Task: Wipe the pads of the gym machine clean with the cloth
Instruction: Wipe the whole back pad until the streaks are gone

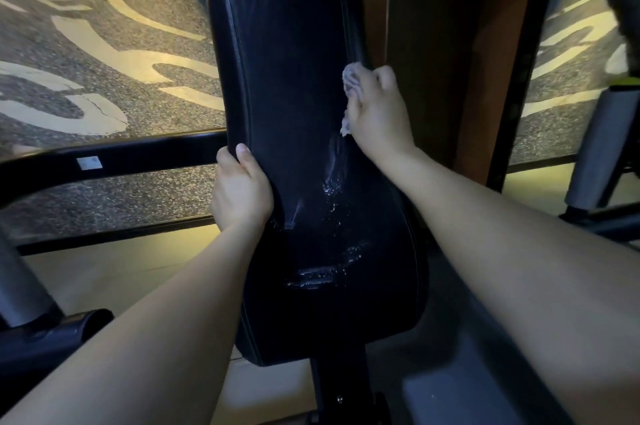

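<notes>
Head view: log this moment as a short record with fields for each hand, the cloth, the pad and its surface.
left hand: left hand grips the left edge of the pad, thumb on its front face
right hand: right hand presses the cloth against the pad's right edge
cloth: pale cloth, bunched under the fingers, partly hidden by the hand
pad: long black pad, running up the middle of the view
surface: wet streaks and droplets on the lower half, below the cloth
floor: speckled floor with pale painted markings
</notes>
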`<state>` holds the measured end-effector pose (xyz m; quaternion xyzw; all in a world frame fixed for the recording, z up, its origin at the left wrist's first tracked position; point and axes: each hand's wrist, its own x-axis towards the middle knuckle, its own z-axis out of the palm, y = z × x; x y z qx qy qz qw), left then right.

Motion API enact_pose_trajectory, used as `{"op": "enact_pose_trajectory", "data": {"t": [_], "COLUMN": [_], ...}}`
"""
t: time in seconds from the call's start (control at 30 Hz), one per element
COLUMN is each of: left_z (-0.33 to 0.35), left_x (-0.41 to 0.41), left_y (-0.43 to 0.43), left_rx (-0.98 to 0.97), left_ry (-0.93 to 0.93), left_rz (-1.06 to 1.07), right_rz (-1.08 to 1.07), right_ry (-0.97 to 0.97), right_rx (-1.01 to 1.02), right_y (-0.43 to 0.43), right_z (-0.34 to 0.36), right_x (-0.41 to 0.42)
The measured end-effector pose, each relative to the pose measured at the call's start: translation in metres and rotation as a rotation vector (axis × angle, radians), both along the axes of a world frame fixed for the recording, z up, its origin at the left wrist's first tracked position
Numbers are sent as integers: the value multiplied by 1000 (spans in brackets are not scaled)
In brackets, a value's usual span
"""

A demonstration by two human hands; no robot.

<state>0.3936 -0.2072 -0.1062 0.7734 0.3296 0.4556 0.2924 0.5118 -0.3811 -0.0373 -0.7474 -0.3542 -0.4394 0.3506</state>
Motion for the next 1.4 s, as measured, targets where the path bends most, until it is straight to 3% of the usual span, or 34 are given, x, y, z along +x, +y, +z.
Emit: {"op": "enact_pose_trajectory", "data": {"t": [0.13, 0.27, 0.53, 0.6, 0.73, 0.9, 1.17, 1.4], "left_z": [-5, -3, 0, 0, -5, -2, -2, 1], "left_x": [3, 9, 7, 5, 0, 2, 4, 4], "left_y": [-1, 0, -3, -5, -4, -3, -1, 0], "left_rx": [28, 33, 20, 17, 17, 32, 17, 4], "left_ry": [2, -11, -4, 10, 6, -9, -5, -6], "left_rz": [26, 37, 31, 24, 16, 17, 31, 16], "right_rz": [26, 74, 33, 41, -27, 77, -23, -17], "right_ry": [75, 220, 148, 228, 178, 303, 248, 225], "right_rx": [51, 322, 201, 312, 304, 326, 422, 285], "right_y": [0, 12, 5, 12, 34, 45, 56, 38], "right_z": [-12, 49, 24, 48, 90, 152, 121, 94], "right_x": [10, 38, 44, 47, 59, 68, 78, 80]}}
